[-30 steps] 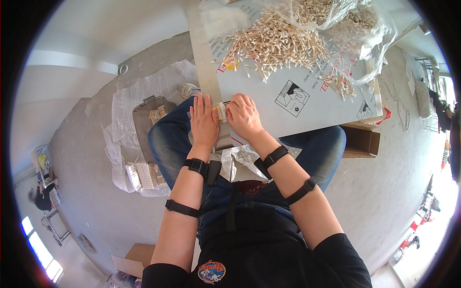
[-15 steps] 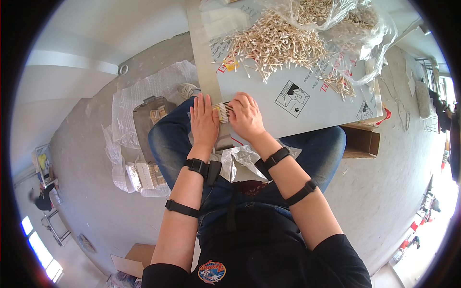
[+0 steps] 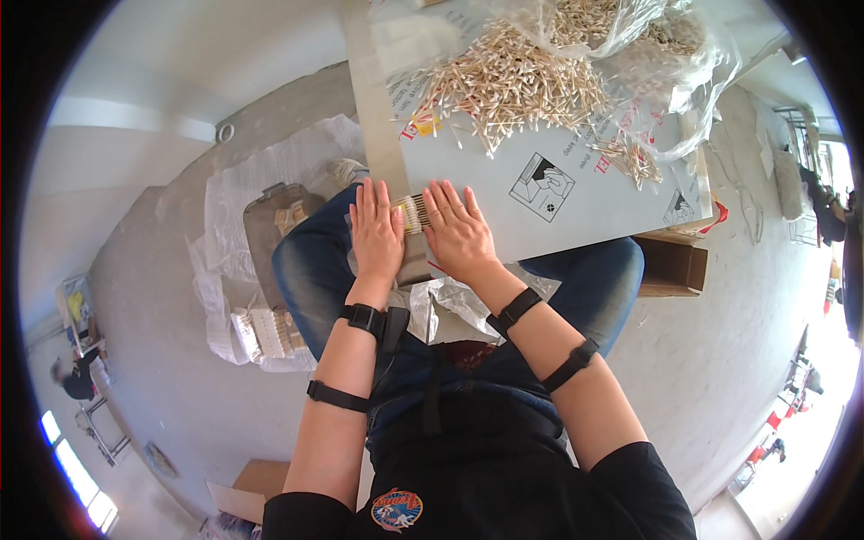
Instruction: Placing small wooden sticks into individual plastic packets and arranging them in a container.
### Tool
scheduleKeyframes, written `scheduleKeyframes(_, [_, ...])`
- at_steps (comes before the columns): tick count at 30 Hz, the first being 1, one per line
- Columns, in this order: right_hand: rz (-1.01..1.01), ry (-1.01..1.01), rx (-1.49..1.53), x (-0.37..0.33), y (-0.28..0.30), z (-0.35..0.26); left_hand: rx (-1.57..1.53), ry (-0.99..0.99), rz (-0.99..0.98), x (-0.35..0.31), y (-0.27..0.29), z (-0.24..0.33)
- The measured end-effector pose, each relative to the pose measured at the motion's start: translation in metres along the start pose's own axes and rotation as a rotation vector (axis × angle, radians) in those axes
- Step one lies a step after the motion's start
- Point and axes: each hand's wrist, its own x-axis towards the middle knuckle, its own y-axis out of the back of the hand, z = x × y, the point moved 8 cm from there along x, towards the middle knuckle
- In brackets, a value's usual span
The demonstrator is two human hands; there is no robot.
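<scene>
Curled a moment ago, the right hand (image 3: 461, 232) now lies spread like the left hand (image 3: 376, 236), seemingly aligning the swabs (image 3: 411, 216) between them.

Near tabletop (image 3: 607, 209) open, far part blocked.
A hand could pass right of the right hand (image 3: 459, 232); beyond lie the swab heap (image 3: 522, 88), 1 small pile (image 3: 632, 164) and a clear bag (image 3: 695, 99). To its left, the swab bundle (image 3: 412, 216) and left hand (image 3: 377, 234) block.

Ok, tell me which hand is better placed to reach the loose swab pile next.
Probably the right hand: it lies flat, nearer the pile. The left hand lies farther off, across the swab row.
</scene>
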Motion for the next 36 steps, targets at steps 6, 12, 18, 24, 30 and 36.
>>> scheduleKeyframes(6, [0.006, -0.007, -0.011, 0.001, 0.0, -0.001, -0.045, 0.0, 0.016, 0.001, 0.0, 0.0])
scheduleKeyframes(12, [0.015, -0.003, -0.036, 0.002, -0.002, -0.005, -0.09, 0.005, 0.028, 0.0, 0.001, 0.0])
scheduleKeyframes(18, [0.009, -0.014, -0.035, 0.002, -0.002, -0.005, -0.302, 0.014, 0.044, -0.001, 0.011, -0.003])
scheduleKeyframes(24, [0.017, -0.009, -0.014, 0.001, -0.002, -0.002, -1.137, 0.229, 0.087, -0.002, 0.02, -0.006])
scheduleKeyframes(30, [-0.014, -0.002, -0.042, 0.003, -0.003, -0.007, -1.424, 0.242, 0.134, -0.004, 0.014, -0.022])
scheduleKeyframes(36, [-0.048, -0.002, 0.011, 0.003, -0.002, -0.007, -1.45, 0.211, 0.135, -0.007, 0.011, -0.023])
